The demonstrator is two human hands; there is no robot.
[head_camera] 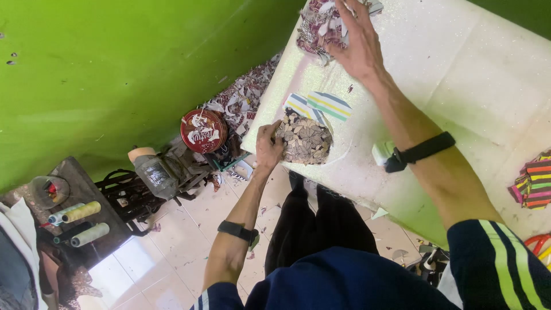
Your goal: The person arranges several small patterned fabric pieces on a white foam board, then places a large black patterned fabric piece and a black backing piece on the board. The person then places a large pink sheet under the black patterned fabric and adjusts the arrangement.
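At centre frame, on the near-left edge of the white glitter-flecked cloth-covered table [459, 74], lies a small stack of rounded fabric pieces w/ brown-and-cream floral print [304, 140]. The left hand [267, 148] is pinched onto the stack's left rim, fingers curled tight over the edge, thumb side under or behind it; exact thumb spot can't be told. So the stack sits directly right of that hand, touching it, its longer axis running roughly left-right across the frame, slightly tilted down to the right.

Right hand [360, 43] is up at top centre, well apart from the stack, fingers spread wide and flat, pressing on or reaching into a loose heap of maroon-and-white patterned fabric scraps [318, 26]. Whether it grips anything there can't be told. Left hand is clearly the nearer one to the floral stack.

Just above the stack, partly tucked under it: two cut pieces of striped fabric, blue/white/yellow-green [324, 105], touching or overlapping the stack's upper rim. Nothing else crowds it; table edge is right beside the left hand.

Other stuff: small white block [380, 152] beside the right wrist w/ black strap [422, 150]; bright multi-colour striped fabric bundle [534, 183] at far right edge. Off the table, left-centre: round red tin lid [203, 131], more scraps on the floor, thread spools [80, 221] on a dark stand at lower left, green wall [115, 69] behind.
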